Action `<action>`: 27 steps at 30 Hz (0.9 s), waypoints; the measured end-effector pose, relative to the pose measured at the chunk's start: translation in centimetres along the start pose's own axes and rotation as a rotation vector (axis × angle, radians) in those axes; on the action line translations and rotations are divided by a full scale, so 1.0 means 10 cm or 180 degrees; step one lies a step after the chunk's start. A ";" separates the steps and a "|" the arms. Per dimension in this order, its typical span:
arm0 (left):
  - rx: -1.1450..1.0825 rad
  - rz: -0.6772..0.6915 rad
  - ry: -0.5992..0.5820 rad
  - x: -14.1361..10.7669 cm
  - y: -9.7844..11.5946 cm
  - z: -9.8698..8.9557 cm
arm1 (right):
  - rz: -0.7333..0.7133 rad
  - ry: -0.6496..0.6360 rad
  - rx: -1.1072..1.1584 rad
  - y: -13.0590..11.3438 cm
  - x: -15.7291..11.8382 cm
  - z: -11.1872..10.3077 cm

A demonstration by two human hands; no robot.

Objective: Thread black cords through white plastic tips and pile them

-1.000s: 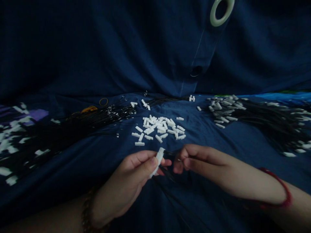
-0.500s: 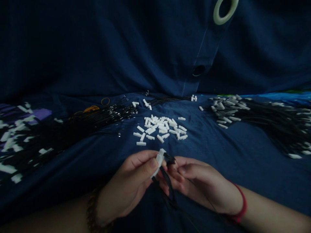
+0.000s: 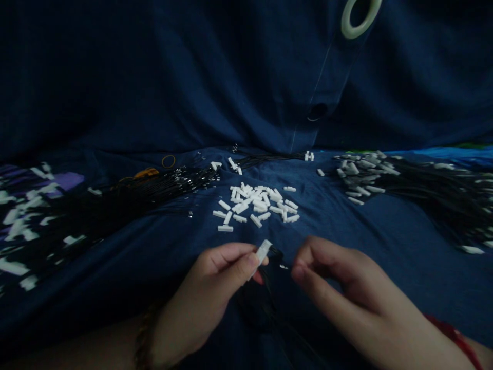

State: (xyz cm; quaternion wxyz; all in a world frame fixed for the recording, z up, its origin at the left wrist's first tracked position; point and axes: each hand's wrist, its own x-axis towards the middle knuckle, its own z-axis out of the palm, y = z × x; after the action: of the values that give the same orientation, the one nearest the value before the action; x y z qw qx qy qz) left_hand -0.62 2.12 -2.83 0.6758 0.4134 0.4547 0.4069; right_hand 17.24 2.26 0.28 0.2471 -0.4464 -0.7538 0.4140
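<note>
Between thumb and fingers, my left hand grips a white plastic connector housing, tilted with its upper end away from me. Black wires come off the housing's right side and hang down below it. To the right, the thumb and forefinger of my right hand are pinched together. A small shiny metal terminal sticks out at these fingertips, on a black wire that is mostly hidden by the hand. The terminal is apart from the housing. Beyond both hands lies a pile of loose white connector housings.
A bundle of black wires with bare metal terminals lies to the left, beside wires with white connectors. Another black bundle with white ends lies right. Orange bands rest behind. Dark blue cloth covers the surface and back.
My right hand has moved away from the housing to the right, and its fingers are now pinched with a terminal showing at the tips. My left hand still holds the housing, shifted slightly right.
</note>
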 end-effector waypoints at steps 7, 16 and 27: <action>0.0286 -0.0072 -0.0025 -0.03 -0.03 0.02 | -0.0386 0.0440 -0.0953 -0.02 -0.04 0.20; 0.0132 -0.0186 -0.0086 -0.02 -0.02 0.02 | -0.0446 0.0434 -0.1185 -0.01 -0.03 0.21; -0.0053 -0.0234 -0.0083 -0.02 -0.01 0.02 | -0.0661 0.0499 -0.1295 -0.01 -0.02 0.23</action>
State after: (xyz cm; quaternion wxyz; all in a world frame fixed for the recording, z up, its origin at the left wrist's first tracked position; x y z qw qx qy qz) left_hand -0.50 1.86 -2.84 0.6996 0.3961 0.4573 0.3802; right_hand 15.59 1.11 -0.86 0.2510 -0.4379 -0.8421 0.1901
